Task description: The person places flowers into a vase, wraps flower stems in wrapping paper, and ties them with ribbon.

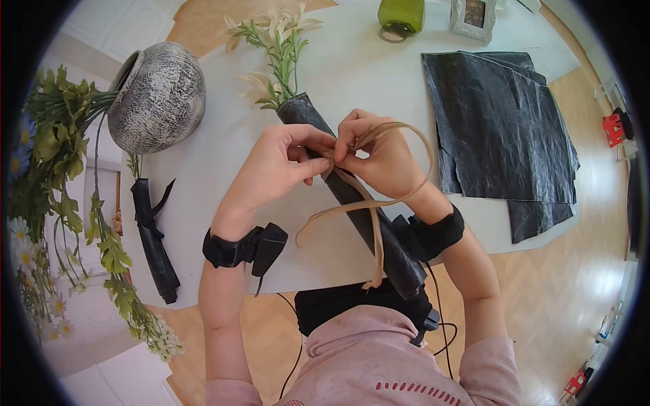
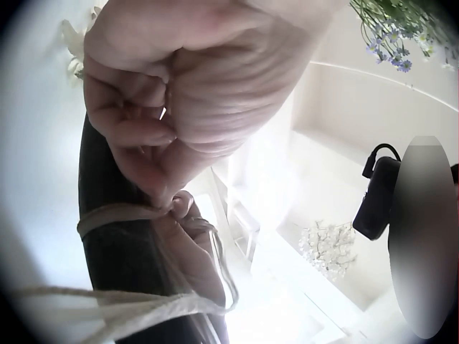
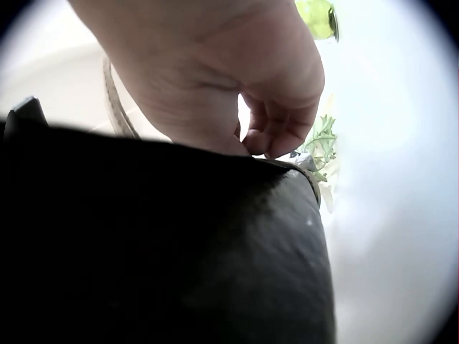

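Observation:
A long roll of black paper [image 1: 399, 264] wraps the stems of cream lilies [image 1: 274, 40] and slants across the table's front. Tan ribbon [image 1: 376, 243] goes round the roll at its upper middle, as the left wrist view also shows on the dark roll [image 2: 122, 265]. The left hand [image 1: 271, 162] pinches the ribbon at the roll with thumb and fingers. Close against it, the right hand [image 1: 382, 155] pinches the ribbon too, a long loop curving over its back. In the right wrist view the roll [image 3: 287, 251] hides the right fingertips partly.
Sheets of black paper [image 1: 501, 128] lie at the right. A grey textured vase [image 1: 162, 98] with flowers lies on its side at the left, above a smaller black-wrapped bundle [image 1: 156, 250]. A green glass vase [image 1: 401, 17] and a white picture frame [image 1: 474, 19] are at the back.

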{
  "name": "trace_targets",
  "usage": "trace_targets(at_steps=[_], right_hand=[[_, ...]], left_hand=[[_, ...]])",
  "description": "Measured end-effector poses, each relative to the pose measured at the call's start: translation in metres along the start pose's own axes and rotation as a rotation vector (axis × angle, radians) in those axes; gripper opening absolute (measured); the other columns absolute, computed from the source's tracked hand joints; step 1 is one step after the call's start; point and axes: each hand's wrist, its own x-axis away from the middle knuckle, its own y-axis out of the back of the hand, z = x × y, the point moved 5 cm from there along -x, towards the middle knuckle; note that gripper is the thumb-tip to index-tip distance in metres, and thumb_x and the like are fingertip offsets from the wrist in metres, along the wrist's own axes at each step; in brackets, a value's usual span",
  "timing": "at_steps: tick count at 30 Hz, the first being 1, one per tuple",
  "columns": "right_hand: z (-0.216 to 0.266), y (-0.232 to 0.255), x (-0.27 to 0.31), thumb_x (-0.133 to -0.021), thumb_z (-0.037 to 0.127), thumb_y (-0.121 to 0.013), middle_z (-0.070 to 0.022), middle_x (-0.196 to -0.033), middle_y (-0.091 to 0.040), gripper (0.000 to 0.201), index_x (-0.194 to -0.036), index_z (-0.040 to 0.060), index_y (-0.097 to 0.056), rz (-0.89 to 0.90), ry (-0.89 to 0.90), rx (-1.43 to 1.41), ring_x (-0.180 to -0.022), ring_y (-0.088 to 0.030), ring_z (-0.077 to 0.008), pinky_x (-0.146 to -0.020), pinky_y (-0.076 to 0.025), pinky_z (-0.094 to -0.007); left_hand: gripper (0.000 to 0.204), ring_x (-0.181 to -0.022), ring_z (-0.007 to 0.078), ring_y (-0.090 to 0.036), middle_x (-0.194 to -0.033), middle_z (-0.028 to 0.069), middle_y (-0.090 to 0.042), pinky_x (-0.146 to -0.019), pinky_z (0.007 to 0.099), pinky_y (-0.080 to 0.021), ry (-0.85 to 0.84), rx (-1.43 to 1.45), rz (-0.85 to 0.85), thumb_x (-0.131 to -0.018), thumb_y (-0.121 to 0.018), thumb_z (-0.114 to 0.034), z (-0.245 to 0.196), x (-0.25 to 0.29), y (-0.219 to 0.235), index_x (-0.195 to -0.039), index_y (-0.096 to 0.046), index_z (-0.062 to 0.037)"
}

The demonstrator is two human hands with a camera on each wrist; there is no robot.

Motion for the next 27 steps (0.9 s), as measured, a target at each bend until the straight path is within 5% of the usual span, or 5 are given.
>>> trace_targets(at_steps=[9, 12, 18, 21, 27], right_hand=[[0.004, -0.004, 0.0, -0.068, 0.0, -0.059, -0.0076, -0.07, -0.061, 0.006, -0.073, -0.003, -0.059, 0.25, -0.107, -0.091, -0.068, -0.059, -0.0137, -0.062, -0.049, -0.0247], [-0.004, -0.005, 0.0, -0.071, 0.0, -0.059, -0.0068, -0.066, -0.061, 0.006, -0.075, -0.0053, -0.059, 0.22, -0.23, -0.158, -0.068, -0.06, -0.012, -0.06, -0.048, -0.0231], [-0.003, 0.002, 0.003, -0.073, -0.001, -0.059, -0.0071, -0.06, -0.058, 0.005, -0.075, -0.0055, -0.058, 0.248, -0.384, -0.012, -0.056, -0.059, -0.0112, -0.053, -0.046, -0.0218], [-0.007, 0.004, 0.003, -0.073, -0.001, -0.059, -0.0058, -0.058, -0.057, 0.005, -0.075, -0.0054, -0.058, 0.213, -0.391, -0.027, -0.053, -0.059, -0.0117, -0.05, -0.045, -0.0217], [-0.011, 0.015, 0.002, -0.073, -0.002, -0.058, -0.0073, -0.06, -0.058, 0.005, -0.075, -0.006, -0.058, 0.192, -0.427, 0.011, -0.055, -0.06, -0.0127, -0.05, -0.045, -0.022]], left_hand=[[0.007, -0.071, 0.0301, -0.049, -0.066, 0.0129, -0.053, -0.056, 0.0333, -0.04, -0.313, -0.79, -0.363, -0.07, -0.058, -0.002, -0.015, 0.028, -0.01, -0.071, -0.052, 0.0024], [0.014, -0.065, 0.026, -0.048, -0.062, 0.011, -0.05, -0.056, 0.0311, -0.039, -0.345, -0.748, -0.475, -0.07, -0.057, -0.002, -0.016, 0.034, -0.007, -0.064, -0.046, 0.0032], [0.029, -0.053, 0.0018, -0.027, -0.057, -0.0053, -0.033, -0.046, 0.0193, -0.024, -0.133, 0.172, -0.179, -0.08, -0.056, -0.01, 0.019, 0.025, 0.006, -0.056, -0.041, -0.0043], [0.028, -0.05, 0.0011, -0.025, -0.052, -0.008, -0.031, -0.045, 0.0187, -0.022, -0.302, 0.049, -0.299, -0.079, -0.057, -0.009, 0.014, 0.032, 0.014, -0.057, -0.041, -0.0064], [0.028, -0.05, 0.0002, -0.025, -0.053, -0.0075, -0.032, -0.044, 0.0171, -0.02, -0.145, 0.12, -0.268, -0.079, -0.057, -0.011, 0.009, 0.059, 0.044, -0.057, -0.041, -0.0039]])
